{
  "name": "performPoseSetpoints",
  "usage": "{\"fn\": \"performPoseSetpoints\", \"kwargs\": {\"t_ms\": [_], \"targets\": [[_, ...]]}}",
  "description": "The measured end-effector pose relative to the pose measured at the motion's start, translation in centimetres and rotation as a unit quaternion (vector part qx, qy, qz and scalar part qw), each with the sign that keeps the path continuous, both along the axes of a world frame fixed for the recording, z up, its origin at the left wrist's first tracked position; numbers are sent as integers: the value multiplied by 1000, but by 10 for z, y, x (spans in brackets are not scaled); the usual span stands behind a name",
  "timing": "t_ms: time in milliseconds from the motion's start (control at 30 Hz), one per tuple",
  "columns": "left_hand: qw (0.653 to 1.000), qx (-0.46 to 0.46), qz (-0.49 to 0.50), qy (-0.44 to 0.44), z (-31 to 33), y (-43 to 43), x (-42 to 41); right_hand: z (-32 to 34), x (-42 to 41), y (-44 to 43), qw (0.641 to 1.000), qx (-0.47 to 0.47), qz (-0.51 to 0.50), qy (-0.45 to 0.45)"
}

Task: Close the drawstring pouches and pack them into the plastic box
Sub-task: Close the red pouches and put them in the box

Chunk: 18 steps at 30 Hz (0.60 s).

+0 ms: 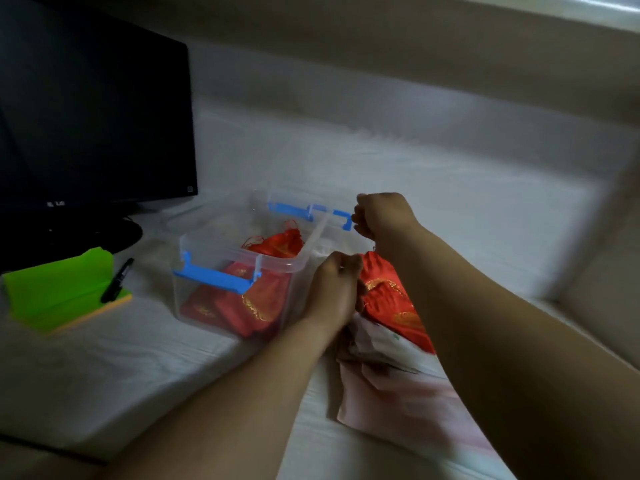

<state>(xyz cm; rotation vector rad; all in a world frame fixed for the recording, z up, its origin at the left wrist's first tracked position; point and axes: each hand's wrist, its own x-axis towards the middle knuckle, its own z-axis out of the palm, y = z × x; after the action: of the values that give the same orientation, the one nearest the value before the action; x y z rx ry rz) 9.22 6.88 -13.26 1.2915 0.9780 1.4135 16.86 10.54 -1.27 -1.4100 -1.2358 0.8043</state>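
A clear plastic box (pixel 194 282) with blue latches stands on the white bed, holding several red drawstring pouches (pixel 242 306), one of them (pixel 280 242) lying on top. Just right of the box lies another red pouch (pixel 388 292) with gold embroidery. My left hand (pixel 332 292) grips that pouch at its left top edge. My right hand (pixel 381 216) is curled in a fist above and behind it, pinching what looks like its thin drawstring, though the string is too fine and blurred to see clearly.
A black monitor (pixel 93 116) stands at the left on the bed. In front of it lie a green pad (pixel 59 289) and a black marker (pixel 117 280). A pale patterned cloth (pixel 391 368) lies under my right forearm. White bedding (pixel 450 188) stretches behind the box.
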Motion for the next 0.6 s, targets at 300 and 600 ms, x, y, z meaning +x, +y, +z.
{"fn": "performPoseSetpoints", "kwargs": {"t_ms": [300,600], "targets": [[974,79,20,211,-17,7,2,-53,67,-34,999,-26,-28,-17],[927,94,36,361,-24,11,0,-95,107,-53,966,-37,17,-257]]}}
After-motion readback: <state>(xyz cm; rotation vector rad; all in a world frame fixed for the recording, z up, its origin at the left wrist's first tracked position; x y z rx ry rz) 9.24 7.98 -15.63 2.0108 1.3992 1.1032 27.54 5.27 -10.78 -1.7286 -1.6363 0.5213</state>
